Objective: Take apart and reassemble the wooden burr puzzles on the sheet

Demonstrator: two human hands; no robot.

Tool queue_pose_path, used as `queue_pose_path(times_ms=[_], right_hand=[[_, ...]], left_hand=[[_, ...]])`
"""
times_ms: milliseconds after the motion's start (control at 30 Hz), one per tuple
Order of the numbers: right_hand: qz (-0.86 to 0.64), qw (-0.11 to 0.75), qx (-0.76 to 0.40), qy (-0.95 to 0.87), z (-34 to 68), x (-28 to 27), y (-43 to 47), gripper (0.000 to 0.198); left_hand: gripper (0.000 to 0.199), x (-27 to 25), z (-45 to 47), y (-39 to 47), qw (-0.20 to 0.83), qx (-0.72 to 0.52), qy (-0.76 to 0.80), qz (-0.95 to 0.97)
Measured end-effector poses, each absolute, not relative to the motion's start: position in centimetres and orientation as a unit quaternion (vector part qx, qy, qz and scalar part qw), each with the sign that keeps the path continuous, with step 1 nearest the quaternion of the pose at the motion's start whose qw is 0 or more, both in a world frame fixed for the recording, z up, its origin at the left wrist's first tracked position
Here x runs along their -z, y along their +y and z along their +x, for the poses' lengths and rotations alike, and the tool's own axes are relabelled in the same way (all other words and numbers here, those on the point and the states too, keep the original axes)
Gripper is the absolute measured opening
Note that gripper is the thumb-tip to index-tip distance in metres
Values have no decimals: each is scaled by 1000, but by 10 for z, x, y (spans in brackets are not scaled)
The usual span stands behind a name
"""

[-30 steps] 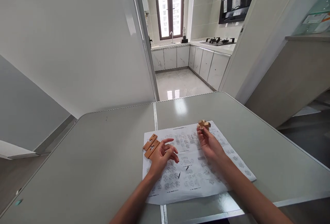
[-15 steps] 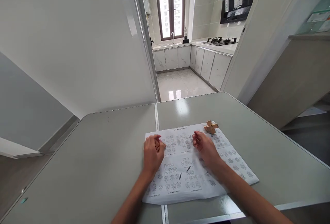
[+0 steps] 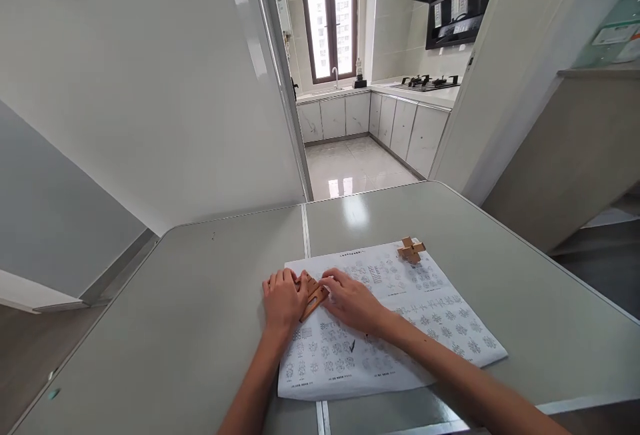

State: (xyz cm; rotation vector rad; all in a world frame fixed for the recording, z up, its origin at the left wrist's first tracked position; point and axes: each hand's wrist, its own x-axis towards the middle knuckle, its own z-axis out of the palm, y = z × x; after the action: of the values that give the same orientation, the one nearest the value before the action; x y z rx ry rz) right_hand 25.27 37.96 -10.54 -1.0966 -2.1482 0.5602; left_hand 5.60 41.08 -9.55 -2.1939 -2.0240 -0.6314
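Several brown wooden puzzle pieces with notches and a slot lie side by side on the left part of a printed instruction sheet. My left hand is closed around their left end, its fingers partly covering them. From the other side my right hand reaches across the sheet, with curled fingertips on the right end of the pieces. An interlocked wooden cross puzzle sits apart at the sheet's far right corner. The sheet carries rows of small line diagrams and dark pen marks.
The sheet lies on a grey-green table with a pale seam running down its middle. A small green bit is near the table's left edge. Beyond the table, a kitchen with white cabinets and a gas hob shows through a doorway.
My right hand has moved left, from above the middle of the sheet to the wooden pieces. My left hand has shifted slightly left, and more of the pieces now shows.
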Motion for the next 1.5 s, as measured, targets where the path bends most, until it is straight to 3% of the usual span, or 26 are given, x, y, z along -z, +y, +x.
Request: queue_pose_path(times_ms=[233, 400, 467, 600, 700, 833, 900, 1067, 1333, 1500], right_hand=[[-398, 301, -198, -844, 247, 109, 387, 35], [-363, 258, -223, -867, 267, 105, 387, 10], [-370, 272, -242, -855, 275, 104, 388, 13], [-412, 336, -346, -773, 281, 104, 389, 27], [-411, 399, -441, -691, 278, 107, 390, 39], [-404, 470, -519, -589, 273, 112, 393, 43], [-391, 489, -545, -559, 273, 113, 395, 44], [-379, 526, -586, -487, 274, 113, 399, 44], [-356, 584, -621, -383, 277, 113, 403, 40], [-361, 578, -582, -443, 271, 117, 402, 42]], left_hand=[[46, 100, 53, 410, -1, 204, -657, -726], [43, 90, 55, 409, -138, 295, -674, -663], [49, 82, 57, 408, -181, 335, -654, -654], [58, 69, 60, 405, -410, 474, -572, -529], [60, 64, 58, 407, -593, 463, -514, -413], [30, 61, 54, 411, -752, 482, -373, -250], [24, 60, 55, 411, -768, 497, -342, -216], [37, 59, 66, 405, -730, 484, -363, -318], [49, 62, 75, 395, -746, 359, -361, -429], [43, 68, 75, 393, -754, 291, -365, -463]])
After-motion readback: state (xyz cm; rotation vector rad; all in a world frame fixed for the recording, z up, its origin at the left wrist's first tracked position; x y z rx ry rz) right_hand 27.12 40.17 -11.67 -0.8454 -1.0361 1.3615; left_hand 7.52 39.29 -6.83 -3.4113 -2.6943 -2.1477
